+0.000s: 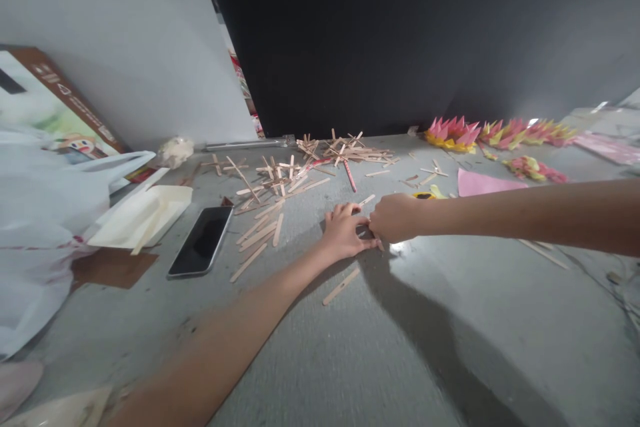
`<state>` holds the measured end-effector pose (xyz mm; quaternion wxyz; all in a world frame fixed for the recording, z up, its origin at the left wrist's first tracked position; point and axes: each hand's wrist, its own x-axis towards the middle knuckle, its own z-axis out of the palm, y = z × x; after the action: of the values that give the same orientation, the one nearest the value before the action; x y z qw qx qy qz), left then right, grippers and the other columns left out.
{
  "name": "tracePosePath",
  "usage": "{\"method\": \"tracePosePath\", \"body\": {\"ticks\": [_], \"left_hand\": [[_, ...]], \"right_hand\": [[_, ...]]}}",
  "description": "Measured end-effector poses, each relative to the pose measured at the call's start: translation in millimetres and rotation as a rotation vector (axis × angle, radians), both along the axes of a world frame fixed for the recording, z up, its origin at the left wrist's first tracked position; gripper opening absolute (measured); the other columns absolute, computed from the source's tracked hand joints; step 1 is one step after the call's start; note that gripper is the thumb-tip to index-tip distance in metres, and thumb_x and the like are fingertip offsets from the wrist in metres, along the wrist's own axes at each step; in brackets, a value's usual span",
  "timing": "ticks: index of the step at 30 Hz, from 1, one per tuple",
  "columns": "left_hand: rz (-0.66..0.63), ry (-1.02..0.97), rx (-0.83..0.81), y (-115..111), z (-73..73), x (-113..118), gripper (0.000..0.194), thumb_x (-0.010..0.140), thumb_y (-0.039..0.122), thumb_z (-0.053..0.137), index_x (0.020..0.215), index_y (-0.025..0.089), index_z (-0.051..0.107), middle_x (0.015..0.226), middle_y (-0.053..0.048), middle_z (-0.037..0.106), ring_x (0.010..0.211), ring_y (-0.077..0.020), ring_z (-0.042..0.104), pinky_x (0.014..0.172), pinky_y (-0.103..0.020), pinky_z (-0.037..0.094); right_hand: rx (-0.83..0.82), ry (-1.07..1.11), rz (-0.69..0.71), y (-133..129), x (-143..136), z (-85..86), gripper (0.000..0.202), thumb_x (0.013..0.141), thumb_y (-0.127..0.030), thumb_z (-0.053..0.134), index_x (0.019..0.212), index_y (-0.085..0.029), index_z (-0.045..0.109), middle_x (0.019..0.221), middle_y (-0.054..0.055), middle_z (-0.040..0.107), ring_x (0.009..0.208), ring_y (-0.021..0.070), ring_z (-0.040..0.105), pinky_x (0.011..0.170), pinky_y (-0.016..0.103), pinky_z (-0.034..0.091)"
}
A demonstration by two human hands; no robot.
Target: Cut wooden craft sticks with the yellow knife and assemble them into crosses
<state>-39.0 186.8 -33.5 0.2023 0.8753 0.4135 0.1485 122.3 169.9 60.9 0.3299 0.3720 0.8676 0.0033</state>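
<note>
My left hand rests low on the grey surface, its fingers spread around a small wooden piece that is mostly hidden. Against it, my right hand is closed, fingertips pointing down between the left thumb and forefinger; what it grips is hidden. A pale wooden stick shows just beyond the fingers. Nearer to me lies a single flat stick with a small hole or mark. Many loose wooden sticks lie to the left of my hands, and a heap of crossed sticks lies behind them.
A black phone and a cream tray lie left, beside a white plastic bag. Pink and yellow paper flowers and pink paper are at the back right. A dark panel stands behind.
</note>
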Motion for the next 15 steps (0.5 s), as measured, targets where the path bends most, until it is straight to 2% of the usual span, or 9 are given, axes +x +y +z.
{"method": "tracePosePath", "body": {"ticks": [3, 6, 11, 15], "left_hand": [[0.010, -0.006, 0.005, -2.7, -0.9, 0.9, 0.042, 0.078, 0.069, 0.080, 0.099, 0.034, 0.081, 0.143, -0.006, 0.057, 0.136, -0.0363, 0.046, 0.109, -0.055, 0.036], [0.047, -0.030, 0.025, -9.3, -0.8, 2.7, 0.037, 0.079, 0.067, 0.080, 0.097, 0.035, 0.081, 0.140, -0.006, 0.058, 0.135, -0.0360, 0.046, 0.109, -0.055, 0.035], [0.104, -0.046, 0.051, -21.2, 2.8, 6.4, 0.036, 0.078, 0.062, 0.083, 0.094, 0.030, 0.081, 0.134, -0.009, 0.059, 0.131, -0.0373, 0.048, 0.107, -0.057, 0.035], [0.099, -0.054, 0.043, -21.6, 1.2, 7.6, 0.034, 0.079, 0.060, 0.083, 0.098, 0.031, 0.082, 0.133, -0.009, 0.059, 0.131, -0.0379, 0.047, 0.108, -0.056, 0.035]], "right_hand": [[-0.013, 0.056, -0.112, 1.1, -3.4, 2.2, 0.012, 0.091, -0.025, 0.072, 0.089, -0.015, 0.078, 0.087, 0.014, 0.074, 0.087, 0.0331, 0.074, 0.071, 0.038, 0.050], [-0.017, 0.098, -0.196, 2.1, -5.5, 2.5, 0.005, 0.086, -0.020, 0.075, 0.087, -0.016, 0.078, 0.084, 0.013, 0.074, 0.082, 0.0309, 0.073, 0.070, 0.037, 0.049], [-0.040, 0.098, -0.242, 3.4, -3.2, -3.3, 0.011, 0.084, -0.015, 0.073, 0.093, -0.018, 0.078, 0.084, 0.010, 0.075, 0.075, 0.0252, 0.072, 0.068, 0.033, 0.049], [-0.106, 0.124, -0.282, 8.8, 0.5, -11.9, 0.008, 0.084, -0.014, 0.071, 0.086, -0.016, 0.078, 0.070, 0.006, 0.068, 0.064, 0.0214, 0.065, 0.064, 0.032, 0.046]]}}
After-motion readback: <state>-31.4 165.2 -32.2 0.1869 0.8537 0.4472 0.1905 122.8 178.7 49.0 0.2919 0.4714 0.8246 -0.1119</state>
